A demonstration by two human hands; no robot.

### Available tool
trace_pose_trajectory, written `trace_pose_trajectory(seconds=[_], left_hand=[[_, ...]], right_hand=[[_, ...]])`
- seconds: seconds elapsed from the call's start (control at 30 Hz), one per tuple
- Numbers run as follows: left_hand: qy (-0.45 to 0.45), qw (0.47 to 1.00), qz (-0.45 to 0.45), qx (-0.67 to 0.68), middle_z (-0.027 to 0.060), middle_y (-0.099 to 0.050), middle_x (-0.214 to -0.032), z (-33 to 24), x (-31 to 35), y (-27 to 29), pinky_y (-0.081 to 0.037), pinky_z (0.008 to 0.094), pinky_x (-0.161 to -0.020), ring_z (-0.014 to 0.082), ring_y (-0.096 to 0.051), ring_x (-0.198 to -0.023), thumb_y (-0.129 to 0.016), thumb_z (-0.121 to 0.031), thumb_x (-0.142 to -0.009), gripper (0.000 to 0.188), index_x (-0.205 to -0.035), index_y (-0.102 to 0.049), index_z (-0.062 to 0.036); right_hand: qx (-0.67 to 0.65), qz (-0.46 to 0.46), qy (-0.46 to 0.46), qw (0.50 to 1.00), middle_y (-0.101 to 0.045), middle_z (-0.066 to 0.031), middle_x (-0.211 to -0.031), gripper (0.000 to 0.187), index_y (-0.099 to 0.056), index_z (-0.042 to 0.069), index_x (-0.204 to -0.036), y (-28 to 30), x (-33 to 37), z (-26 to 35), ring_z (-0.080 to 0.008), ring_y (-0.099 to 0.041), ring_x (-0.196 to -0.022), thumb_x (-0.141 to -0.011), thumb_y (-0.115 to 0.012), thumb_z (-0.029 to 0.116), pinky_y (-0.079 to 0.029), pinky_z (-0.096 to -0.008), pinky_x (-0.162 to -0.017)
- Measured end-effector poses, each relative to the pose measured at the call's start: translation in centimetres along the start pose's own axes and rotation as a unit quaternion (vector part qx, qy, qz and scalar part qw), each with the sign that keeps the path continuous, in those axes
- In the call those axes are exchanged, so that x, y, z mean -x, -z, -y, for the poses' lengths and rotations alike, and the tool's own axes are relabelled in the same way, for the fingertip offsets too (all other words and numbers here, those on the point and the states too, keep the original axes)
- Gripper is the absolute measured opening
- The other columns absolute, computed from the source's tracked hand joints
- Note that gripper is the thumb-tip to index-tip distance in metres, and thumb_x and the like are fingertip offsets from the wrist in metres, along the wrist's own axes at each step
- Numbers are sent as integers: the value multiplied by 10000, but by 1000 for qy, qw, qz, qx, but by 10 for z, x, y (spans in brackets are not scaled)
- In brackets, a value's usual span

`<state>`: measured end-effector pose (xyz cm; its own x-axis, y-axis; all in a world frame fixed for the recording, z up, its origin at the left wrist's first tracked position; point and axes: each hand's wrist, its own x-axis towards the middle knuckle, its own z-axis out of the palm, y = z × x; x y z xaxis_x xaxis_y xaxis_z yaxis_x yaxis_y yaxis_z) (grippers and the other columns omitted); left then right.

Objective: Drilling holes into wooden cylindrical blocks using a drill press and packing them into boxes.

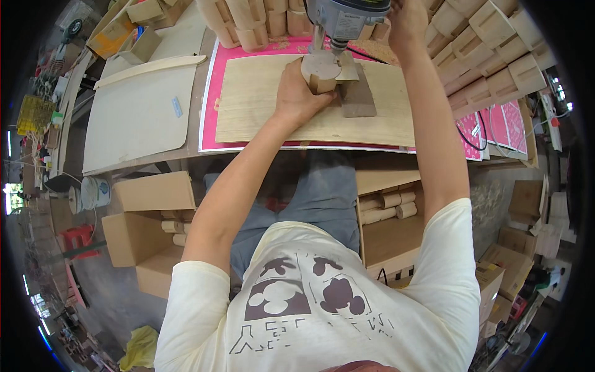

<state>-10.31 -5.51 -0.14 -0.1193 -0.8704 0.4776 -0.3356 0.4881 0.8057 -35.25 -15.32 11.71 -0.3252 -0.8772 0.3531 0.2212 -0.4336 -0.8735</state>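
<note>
My left hand (pixel 296 93) is wrapped round a short wooden cylinder (pixel 321 64), its pale round end facing up. It sits under the drill press (pixel 347 23), with the chuck just above the cylinder's right edge. A thin flat plate (pixel 348 69) and a brown wooden block (pixel 358 99) lie right beside the cylinder, on a wide plywood board (pixel 254 102). My right hand (pixel 407 25) is raised at the right side of the drill head, fingers curled. What it grips is cut off by the top edge.
Stacked wooden cylinders (pixel 496 56) rise at the right, and more (pixel 248 22) stand behind the board at the left. Pink sheeting (pixel 217 74) lies under the board. Open cardboard boxes (pixel 152 226) holding wooden pieces flank my legs. A black cable (pixel 472 146) hangs at the right.
</note>
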Motion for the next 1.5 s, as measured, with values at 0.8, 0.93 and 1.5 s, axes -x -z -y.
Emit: trace_pose_trajectory(seconds=[0.8,0.93,1.5], left_hand=[[28,998,26,-49,252,-659,-1407,2,5,1,-519,522,-1168,455,-615,-1338,-1036,-249,-729,885,-1466,-603,-17],[44,997,56,-14,236,-707,-1361,-1,2,3,-550,515,-1127,446,-658,-1298,-1022,-202,-723,772,-1384,-668,-20],[43,998,33,-44,217,-699,-1389,9,19,15,-532,469,-1162,388,-678,-1311,-1046,-206,-733,872,-1454,-614,25]], right_hand=[[209,61,284,934,-760,-64,-1249,243,-710,26,-1347,5,123,47,-149,-693,-1074,-1197,-609,188,-543,-304,-1000],[226,53,223,947,-755,-54,-1200,262,-732,57,-1318,-12,82,64,-125,-684,-1073,-1192,-587,236,-545,-296,-921],[249,-12,73,966,-777,-67,-1295,373,-716,18,-1442,36,93,28,-137,-710,-1147,-1158,-663,254,-553,-287,-882]])
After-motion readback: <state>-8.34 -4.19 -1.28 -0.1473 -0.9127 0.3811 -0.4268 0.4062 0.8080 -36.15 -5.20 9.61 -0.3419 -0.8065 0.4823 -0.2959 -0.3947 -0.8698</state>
